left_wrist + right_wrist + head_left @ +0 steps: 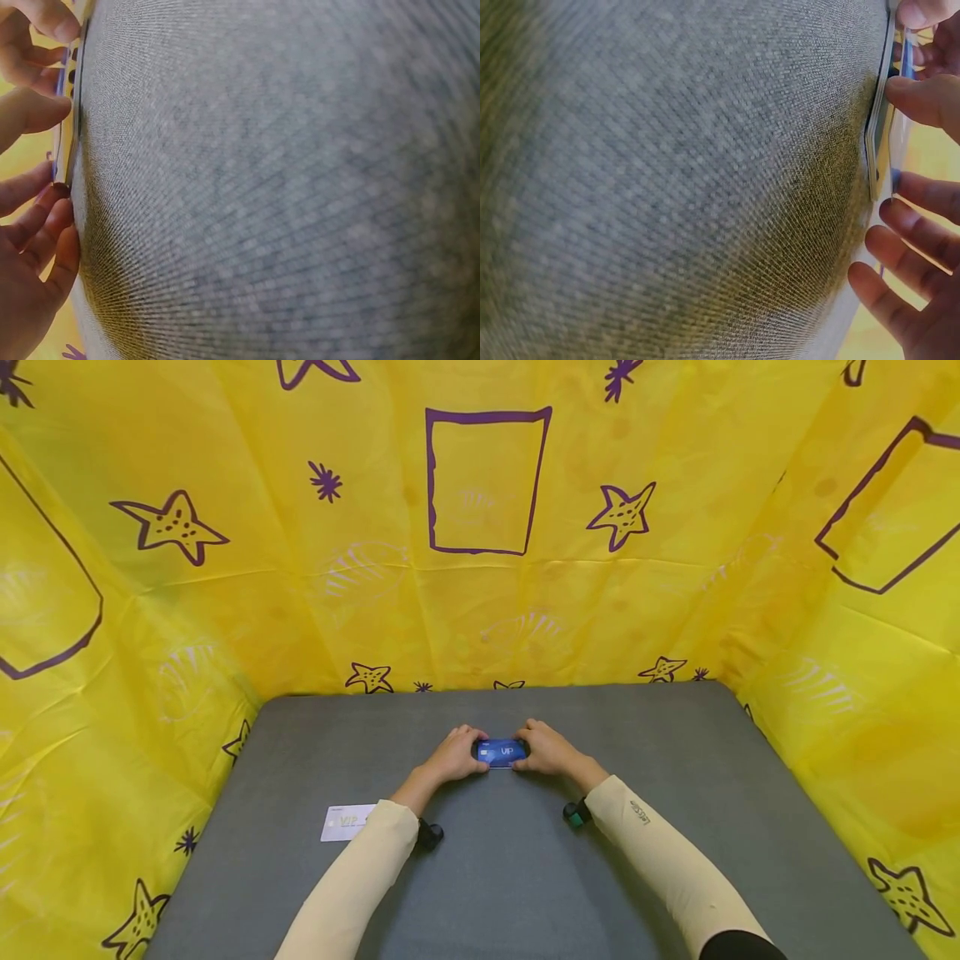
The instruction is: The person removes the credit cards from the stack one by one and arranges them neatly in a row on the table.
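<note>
A blue card [501, 752] printed "VIP" lies between my two hands in the head view, near the middle of the table. My left hand [456, 755] pinches its left end between thumb and fingers, and my right hand [547, 750] pinches the right end. Right under the card, a flat layered thing [871, 150] shows its edge in the right wrist view, close to the table surface. Its kind is hard to tell. Dark patches show at both ends of the blue card.
On the left lies a white card [345, 822] with "VIP" lettering, its right end hidden by my left sleeve [360, 868]. The grey table [510, 877] is bordered by yellow patterned cloth [480, 627] at the back and both sides.
</note>
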Available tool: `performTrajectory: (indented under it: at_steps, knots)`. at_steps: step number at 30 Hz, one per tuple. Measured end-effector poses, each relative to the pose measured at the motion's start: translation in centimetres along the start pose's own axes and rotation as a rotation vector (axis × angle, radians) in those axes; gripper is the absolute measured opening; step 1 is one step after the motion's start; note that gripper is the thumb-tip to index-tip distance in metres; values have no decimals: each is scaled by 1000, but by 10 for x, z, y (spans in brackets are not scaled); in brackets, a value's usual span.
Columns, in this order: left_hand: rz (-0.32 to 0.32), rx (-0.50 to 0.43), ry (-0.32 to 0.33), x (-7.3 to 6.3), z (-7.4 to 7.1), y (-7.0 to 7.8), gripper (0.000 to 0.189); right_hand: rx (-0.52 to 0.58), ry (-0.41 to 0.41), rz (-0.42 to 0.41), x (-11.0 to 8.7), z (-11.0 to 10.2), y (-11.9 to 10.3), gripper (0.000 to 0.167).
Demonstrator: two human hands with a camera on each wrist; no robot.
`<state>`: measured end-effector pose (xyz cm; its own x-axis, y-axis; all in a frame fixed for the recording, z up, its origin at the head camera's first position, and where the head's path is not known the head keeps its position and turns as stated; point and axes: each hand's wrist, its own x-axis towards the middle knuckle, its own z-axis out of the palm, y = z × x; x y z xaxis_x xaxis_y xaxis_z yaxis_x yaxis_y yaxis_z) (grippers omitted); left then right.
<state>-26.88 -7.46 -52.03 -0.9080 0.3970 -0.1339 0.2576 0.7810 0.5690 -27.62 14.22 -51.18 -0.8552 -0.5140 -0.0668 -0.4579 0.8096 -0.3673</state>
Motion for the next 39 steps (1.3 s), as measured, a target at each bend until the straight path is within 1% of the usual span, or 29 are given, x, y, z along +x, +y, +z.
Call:
performTrajectory:
  at_steps: [11,20,32,39]
  knots:
    - [6,-22,9,-2,-1,-1,52,-14,3,-8,0,0,0,54]
    - [33,-30,32,-5,-1,-3,52,13,27,-14,-3,1,-1,53]
    - [75,-29,105,-18,-4,-4,52,63,51,-12,-10,-1,-10,54]
    - [99,-25,123,-30,-6,-6,50,89,70,-31,-15,1,-15,54]
